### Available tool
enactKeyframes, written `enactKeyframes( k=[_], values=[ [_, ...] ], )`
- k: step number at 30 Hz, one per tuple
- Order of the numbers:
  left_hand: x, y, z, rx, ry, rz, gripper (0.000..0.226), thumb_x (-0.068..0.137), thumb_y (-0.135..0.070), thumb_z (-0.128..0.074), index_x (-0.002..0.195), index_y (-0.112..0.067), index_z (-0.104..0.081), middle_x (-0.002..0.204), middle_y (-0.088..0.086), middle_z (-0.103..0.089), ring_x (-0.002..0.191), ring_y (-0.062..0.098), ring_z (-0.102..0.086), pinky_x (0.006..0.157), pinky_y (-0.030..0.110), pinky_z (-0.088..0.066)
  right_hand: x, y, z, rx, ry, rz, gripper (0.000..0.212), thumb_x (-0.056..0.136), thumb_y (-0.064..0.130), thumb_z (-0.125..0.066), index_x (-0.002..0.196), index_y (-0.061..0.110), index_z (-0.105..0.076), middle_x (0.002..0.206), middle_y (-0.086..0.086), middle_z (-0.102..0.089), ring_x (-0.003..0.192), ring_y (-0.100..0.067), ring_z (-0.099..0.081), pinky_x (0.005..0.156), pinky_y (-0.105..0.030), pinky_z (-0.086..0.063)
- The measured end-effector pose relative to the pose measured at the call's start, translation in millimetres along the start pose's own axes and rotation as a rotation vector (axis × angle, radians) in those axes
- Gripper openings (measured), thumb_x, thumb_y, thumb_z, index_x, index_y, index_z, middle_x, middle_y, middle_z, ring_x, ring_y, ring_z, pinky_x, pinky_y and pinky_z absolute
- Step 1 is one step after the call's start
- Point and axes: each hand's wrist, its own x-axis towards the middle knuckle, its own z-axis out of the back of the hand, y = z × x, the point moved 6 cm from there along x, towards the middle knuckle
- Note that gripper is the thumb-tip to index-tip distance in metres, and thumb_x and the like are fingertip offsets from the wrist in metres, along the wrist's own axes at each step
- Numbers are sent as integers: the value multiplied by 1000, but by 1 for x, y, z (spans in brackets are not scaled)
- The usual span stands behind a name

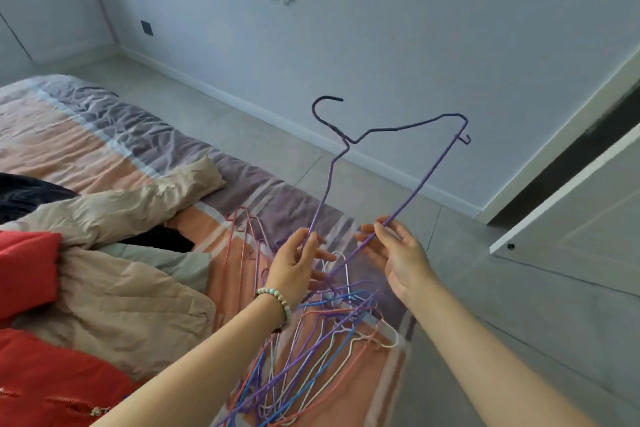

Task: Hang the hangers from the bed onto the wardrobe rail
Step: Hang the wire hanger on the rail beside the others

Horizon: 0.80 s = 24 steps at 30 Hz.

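Rising hook-up over the corner of the bed [104,135], the purple hanger [348,141] is held between the two hands. The left hand [298,262] pinches one wire arm with thumb and fingers, and the right hand [398,253] pinches the long bar close beside it. Both forearms reach forward from the lower edge, palms turned toward each other (a bead bracelet [277,298] circles the left wrist), and under them the pile of hangers [332,333] lies tangled on the striped cover.

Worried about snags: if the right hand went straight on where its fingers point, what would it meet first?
Probably the other wire of the purple hanger, near the left hand; depth is unclear.
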Motion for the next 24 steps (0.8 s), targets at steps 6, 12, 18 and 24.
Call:
enactKeyframes(
  k=[6, 12, 18, 24],
  values=[
    [-26, -139, -112, 13, 218, -151, 31, 98, -31, -38, 78, -12, -51, 72, 8, -69, 52, 22, -67, 49, 25, -52, -62, 153, 57, -188, -135, 75, 11, 97, 15, -49, 100, 5, -55, 90, -11, -67, 73, -18, -68, 59, -24, -57],
    [-84, -262, -209, 259, 420, -350, 37, 96, -38, -41, 74, -12, -55, 75, 6, -71, 67, 28, -71, 59, 35, -57, -161, 294, 122, -706, -231, 64, 33, 92, 40, -54, 84, 9, -61, 83, -8, -69, 70, -19, -64, 62, -29, -54],
    [-169, -348, -306, 416, 720, -515, 38, 96, -38, -39, 71, -14, -55, 70, 7, -69, 70, 27, -71, 54, 25, -53, -281, 410, 152, -681, -226, 313, 38, 95, 42, -47, 110, 11, -62, 100, -8, -69, 87, -21, -69, 74, -29, -58],
    [-275, -410, -390, 486, 1036, -633, 40, 95, -39, -39, 71, -12, -56, 64, 1, -69, 67, 22, -72, 55, 22, -54, -399, 481, 186, -562, -217, 582, 26, 92, 32, -52, 103, 15, -67, 96, -4, -71, 91, -18, -67, 81, -30, -52]
  ],
)
